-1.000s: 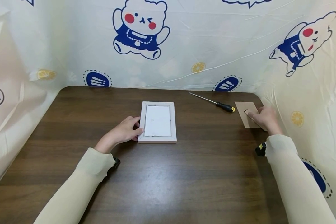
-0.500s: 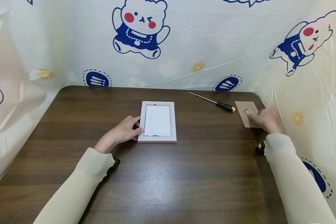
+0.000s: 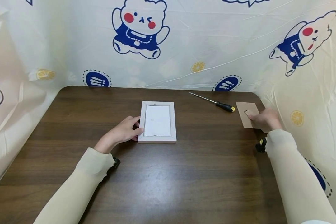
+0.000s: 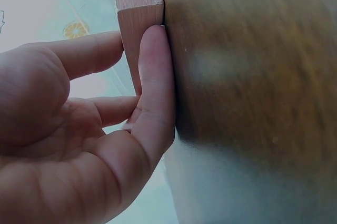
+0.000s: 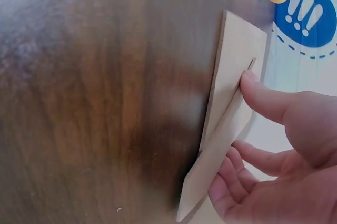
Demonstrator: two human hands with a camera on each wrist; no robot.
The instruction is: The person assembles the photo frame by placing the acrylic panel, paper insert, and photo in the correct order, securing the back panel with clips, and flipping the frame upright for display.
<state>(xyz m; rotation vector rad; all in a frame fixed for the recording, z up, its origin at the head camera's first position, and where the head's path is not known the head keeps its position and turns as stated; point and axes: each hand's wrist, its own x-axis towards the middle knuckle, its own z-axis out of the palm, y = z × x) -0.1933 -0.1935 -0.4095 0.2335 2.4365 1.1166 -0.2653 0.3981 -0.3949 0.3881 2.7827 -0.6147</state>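
Note:
A white picture frame (image 3: 172, 124) lies back up in the middle of the table, a white sheet (image 3: 157, 120) showing in its opening. My left hand (image 3: 123, 131) grips the frame's left edge, its thumb at the rim. Fingers (image 4: 156, 74) press against the frame's side in the left wrist view. At the far right, my right hand (image 3: 265, 119) holds a thin tan backing board (image 3: 244, 112) with a stand leg on it. Thumb and fingers pinch the leg (image 5: 216, 161) in the right wrist view, and it slants away from the board.
A screwdriver (image 3: 224, 106) with a black and yellow handle lies near the back edge, left of the backing board. Patterned curtain (image 3: 168, 71) surrounds the dark wooden table (image 3: 184, 174) at the back and both sides.
My right hand and the backing board have shifted slightly to the right and nearer. My left hand and the picture frame have stayed where they were.

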